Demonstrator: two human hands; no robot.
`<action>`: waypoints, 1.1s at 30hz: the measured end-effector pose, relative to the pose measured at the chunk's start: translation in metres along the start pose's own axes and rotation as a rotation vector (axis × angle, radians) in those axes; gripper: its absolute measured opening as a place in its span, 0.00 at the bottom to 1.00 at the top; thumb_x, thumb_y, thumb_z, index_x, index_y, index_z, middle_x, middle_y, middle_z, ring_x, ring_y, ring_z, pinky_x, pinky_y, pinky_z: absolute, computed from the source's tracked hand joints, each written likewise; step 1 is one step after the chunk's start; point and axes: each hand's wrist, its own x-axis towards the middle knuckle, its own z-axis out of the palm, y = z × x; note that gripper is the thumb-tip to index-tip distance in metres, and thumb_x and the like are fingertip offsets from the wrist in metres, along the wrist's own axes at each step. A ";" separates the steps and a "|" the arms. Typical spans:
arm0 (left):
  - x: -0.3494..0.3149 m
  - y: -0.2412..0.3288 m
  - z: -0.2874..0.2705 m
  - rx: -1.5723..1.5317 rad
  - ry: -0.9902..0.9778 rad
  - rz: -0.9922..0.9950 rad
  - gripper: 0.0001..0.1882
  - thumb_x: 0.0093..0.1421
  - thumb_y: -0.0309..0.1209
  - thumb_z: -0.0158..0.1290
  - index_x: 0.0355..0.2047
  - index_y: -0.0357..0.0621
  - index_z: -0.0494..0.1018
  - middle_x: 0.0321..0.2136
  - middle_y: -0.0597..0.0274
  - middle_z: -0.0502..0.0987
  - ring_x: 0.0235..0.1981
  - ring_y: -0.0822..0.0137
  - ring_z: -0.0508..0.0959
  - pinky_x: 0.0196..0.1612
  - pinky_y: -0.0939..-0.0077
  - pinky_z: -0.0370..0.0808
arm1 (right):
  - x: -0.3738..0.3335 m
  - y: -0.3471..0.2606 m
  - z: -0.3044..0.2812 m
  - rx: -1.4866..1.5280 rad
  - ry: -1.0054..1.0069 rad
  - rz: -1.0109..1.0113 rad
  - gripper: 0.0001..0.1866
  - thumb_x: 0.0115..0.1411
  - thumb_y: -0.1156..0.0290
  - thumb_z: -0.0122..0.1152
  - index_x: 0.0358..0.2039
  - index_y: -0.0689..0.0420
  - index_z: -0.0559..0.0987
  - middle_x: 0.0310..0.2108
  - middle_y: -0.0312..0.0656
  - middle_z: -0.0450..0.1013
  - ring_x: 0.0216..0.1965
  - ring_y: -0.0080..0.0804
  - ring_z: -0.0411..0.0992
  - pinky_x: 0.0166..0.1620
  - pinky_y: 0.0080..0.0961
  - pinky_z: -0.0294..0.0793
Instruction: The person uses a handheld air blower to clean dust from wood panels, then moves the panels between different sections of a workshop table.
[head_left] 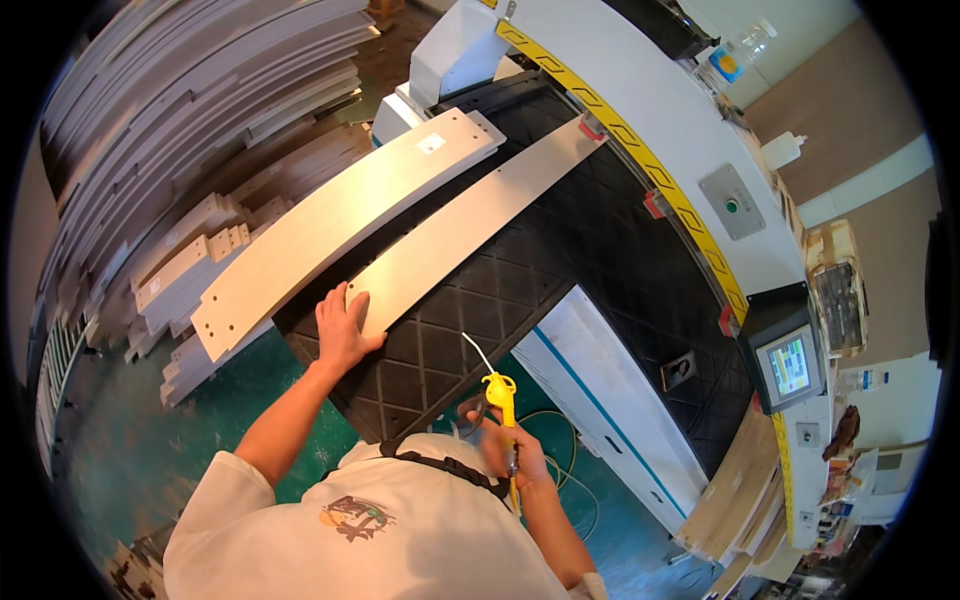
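Note:
At the near end of a narrow pale board (470, 220), my left hand (343, 325) grips the board's end, fingers at one side and thumb at the other. That board lies flat on a black grooved table mat (440, 355), its far end at a red clamp (592, 128). Low in front of my body, my right hand (525, 455) is closed round a yellow air blow gun (500, 398) with a thin white nozzle pointing up and left. Left of the narrow board rests a wider stack of pale boards (340, 220) with holes at the ends.
Beyond the table runs a white machine beam (640, 90) with a yellow strip and more red clamps (655, 204). A screen panel (788, 365) stands at right. Stacked boards (200, 100) fill the left side. A hose (575, 470) hangs below the blow gun, and a phone-like object (678, 371) lies on the mat.

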 end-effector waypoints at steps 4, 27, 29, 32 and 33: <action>0.013 -0.017 -0.006 0.005 -0.021 -0.001 0.45 0.34 0.42 0.76 0.57 0.51 0.74 0.62 0.41 0.67 0.62 0.42 0.67 0.61 0.46 0.63 | 0.000 -0.005 0.004 -0.048 0.099 -0.027 0.34 0.68 0.71 0.47 0.74 0.59 0.58 0.59 0.51 0.76 0.35 0.28 0.77 0.39 0.23 0.80; 0.010 -0.024 -0.014 -0.028 -0.066 -0.025 0.43 0.34 0.41 0.76 0.54 0.52 0.74 0.63 0.41 0.67 0.62 0.42 0.68 0.63 0.45 0.62 | -0.001 -0.020 -0.008 -0.012 0.131 -0.082 0.33 0.70 0.72 0.52 0.73 0.56 0.56 0.62 0.54 0.73 0.29 0.30 0.76 0.27 0.27 0.79; 0.006 -0.020 -0.014 -0.030 -0.064 -0.013 0.43 0.33 0.41 0.76 0.54 0.51 0.74 0.63 0.40 0.67 0.62 0.42 0.68 0.63 0.46 0.62 | -0.005 -0.016 -0.011 -0.008 0.140 -0.078 0.33 0.70 0.72 0.52 0.73 0.56 0.57 0.62 0.54 0.73 0.29 0.30 0.76 0.27 0.27 0.79; 0.009 -0.010 -0.010 -0.048 -0.019 0.015 0.42 0.32 0.39 0.75 0.52 0.50 0.75 0.62 0.39 0.67 0.62 0.42 0.68 0.62 0.46 0.63 | -0.004 -0.013 -0.006 -0.006 0.125 -0.078 0.32 0.70 0.72 0.52 0.73 0.56 0.58 0.62 0.54 0.73 0.29 0.30 0.76 0.27 0.26 0.77; 0.008 -0.008 -0.007 -0.032 -0.014 0.009 0.42 0.33 0.39 0.75 0.52 0.50 0.75 0.62 0.38 0.67 0.61 0.42 0.68 0.62 0.46 0.63 | -0.004 -0.012 -0.002 -0.057 0.145 -0.069 0.31 0.69 0.72 0.52 0.72 0.58 0.60 0.61 0.51 0.75 0.28 0.26 0.75 0.28 0.23 0.76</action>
